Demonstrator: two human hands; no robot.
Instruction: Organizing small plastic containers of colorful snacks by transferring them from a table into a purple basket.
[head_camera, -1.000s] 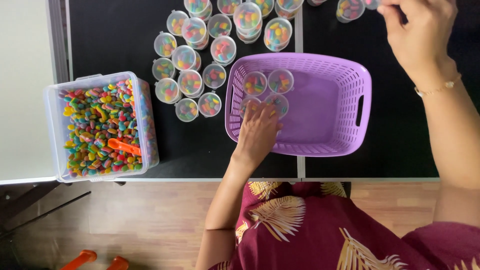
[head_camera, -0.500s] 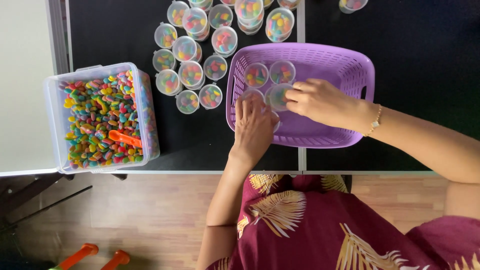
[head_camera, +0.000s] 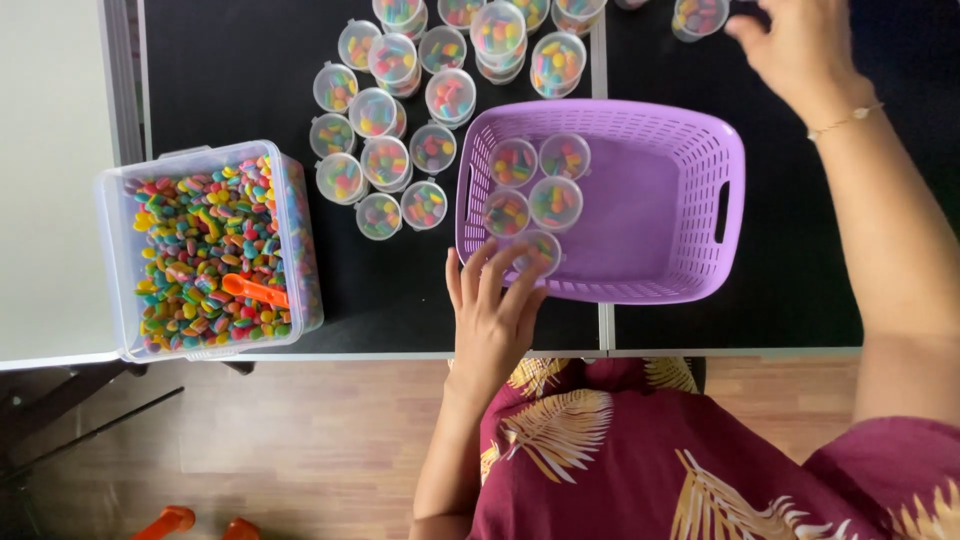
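While I look down from my head camera, my left hand (head_camera: 492, 320) rests on the near rim of the purple basket (head_camera: 650, 255), its fingers spread over the edge and touching a small lidded cup (head_camera: 540, 247) of coloured candy that stands in the near left corner inside. The fingers lie loosely on this cup; they are not clenched, and I cannot tell if they really grasp it. Four more cups (head_camera: 532, 185) with the same clear lids and mixed candy stand in the left part of the basket, close together. The right part of the basket is bare, and it has a handle slot in its right wall.

My right hand (head_camera: 800, 50) is far from the basket, at the top right over the black table (head_camera: 230, 80), with the fingers half curled and released. It is near one single cup (head_camera: 697, 16) at the top edge; whether it touches this cup I cannot tell.

Left of the basket, a group of filled cups (head_camera: 385, 160) stands on the table, some stacked. Further left is a clear rectangular box (head_camera: 205, 250) full of loose multicoloured candy, with an orange scoop (head_camera: 255, 291) lying in it.
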